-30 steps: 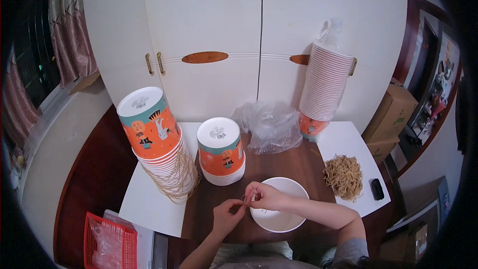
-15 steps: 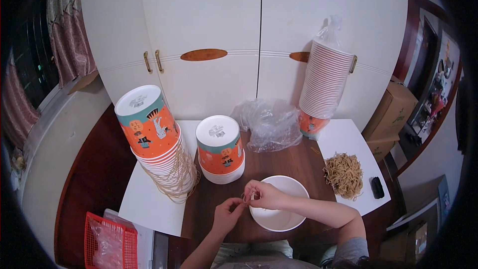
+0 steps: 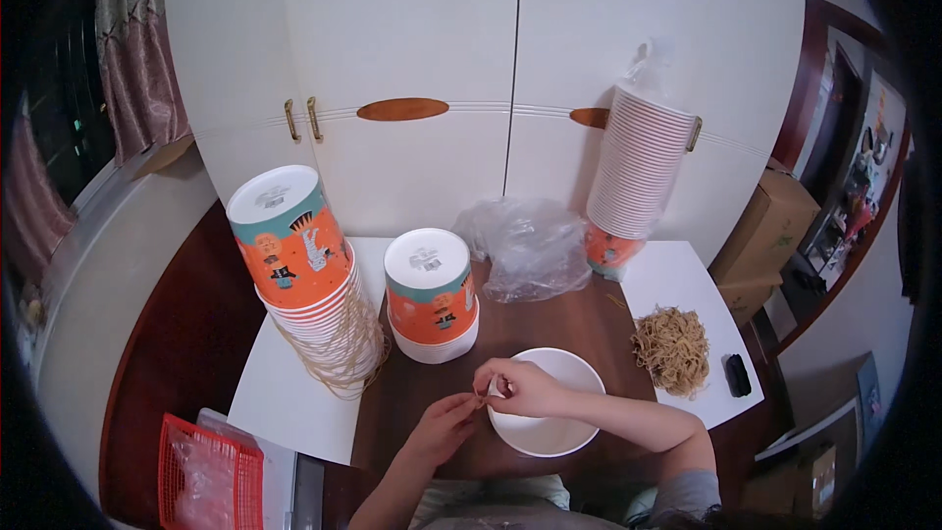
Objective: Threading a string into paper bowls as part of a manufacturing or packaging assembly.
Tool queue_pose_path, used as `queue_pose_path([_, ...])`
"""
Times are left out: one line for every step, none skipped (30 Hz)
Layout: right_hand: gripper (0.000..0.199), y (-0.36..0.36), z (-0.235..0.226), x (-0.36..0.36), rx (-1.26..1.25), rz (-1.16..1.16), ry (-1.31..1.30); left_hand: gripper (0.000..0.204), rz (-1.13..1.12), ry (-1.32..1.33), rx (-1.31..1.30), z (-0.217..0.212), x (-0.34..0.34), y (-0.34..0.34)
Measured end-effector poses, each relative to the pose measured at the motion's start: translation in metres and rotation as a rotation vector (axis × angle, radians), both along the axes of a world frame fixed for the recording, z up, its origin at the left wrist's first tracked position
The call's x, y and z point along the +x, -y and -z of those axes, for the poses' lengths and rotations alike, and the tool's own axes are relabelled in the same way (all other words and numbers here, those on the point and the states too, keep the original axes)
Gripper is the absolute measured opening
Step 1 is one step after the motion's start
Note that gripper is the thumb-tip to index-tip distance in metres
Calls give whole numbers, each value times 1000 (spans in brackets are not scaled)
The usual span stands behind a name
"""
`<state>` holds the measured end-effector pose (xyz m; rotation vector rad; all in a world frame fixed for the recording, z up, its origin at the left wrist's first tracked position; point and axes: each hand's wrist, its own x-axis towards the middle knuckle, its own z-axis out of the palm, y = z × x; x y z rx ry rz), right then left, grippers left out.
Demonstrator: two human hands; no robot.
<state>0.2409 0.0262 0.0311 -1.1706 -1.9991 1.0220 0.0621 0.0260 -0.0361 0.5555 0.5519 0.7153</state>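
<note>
My left hand (image 3: 442, 429) and my right hand (image 3: 527, 391) meet fingertip to fingertip at the front middle of the table. Both are closed in a pinch on a thin, pale tan rubber band (image 3: 481, 399), mostly hidden by the fingers. Below my right hand and forearm stands a white paper bucket (image 3: 540, 439), its mouth facing up. Left of it is a short stack of upside-down orange and teal paper buckets (image 3: 432, 306). Farther left, a taller bucket stack (image 3: 291, 240) leans slightly, with many rubber bands (image 3: 343, 353) draped round its lower part.
A heap of tan rubber bands (image 3: 672, 348) lies at the right beside a small black object (image 3: 738, 375). Behind are a crumpled clear plastic bag (image 3: 530, 247) and a tall bagged bucket stack (image 3: 643, 162). A red plastic basket (image 3: 211, 476) stands at the lower left.
My left hand's fingers have stretched out more and my wrist has shifted slightly left. Both hands stay together at the rubber band; the whole view has shifted a little.
</note>
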Motion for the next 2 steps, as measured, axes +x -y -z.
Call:
queue_pose_path([25,1,-5,0,97,-15,64,18,-5,-19,-16,-1,0,0])
queue_pose_path([28,3,-11,2,194,-30,128,19,-10,-36,-32,-1,1,-1])
